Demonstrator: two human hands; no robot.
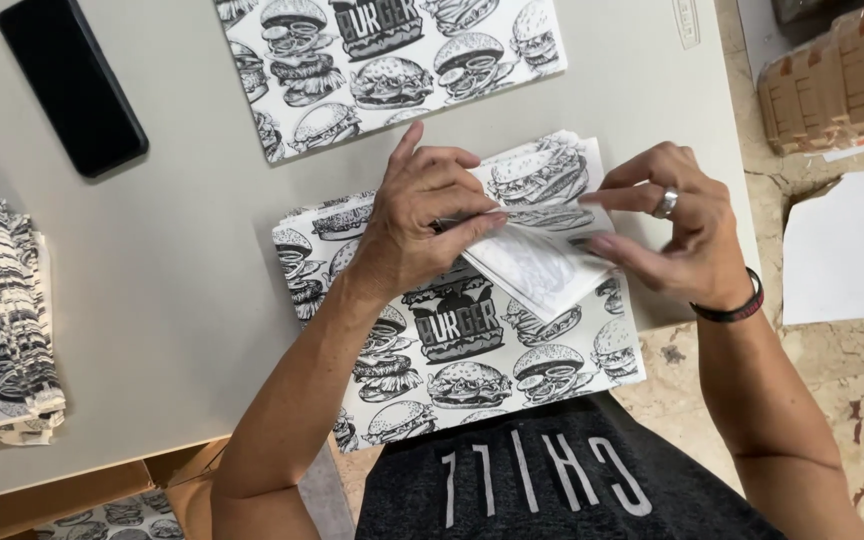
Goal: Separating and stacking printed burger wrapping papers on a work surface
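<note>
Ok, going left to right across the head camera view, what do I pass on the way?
Stack of printed paper bags → black phone → left hand → folded paper sheet → right hand → cardboard trays at the far right.

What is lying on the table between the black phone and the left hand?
In the head view, only bare grey table lies between the black phone and the left hand; nothing else sits there.

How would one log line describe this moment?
left hand: pressing folded paper sheet | right hand: pinching its edge | phone: lying apart
</note>
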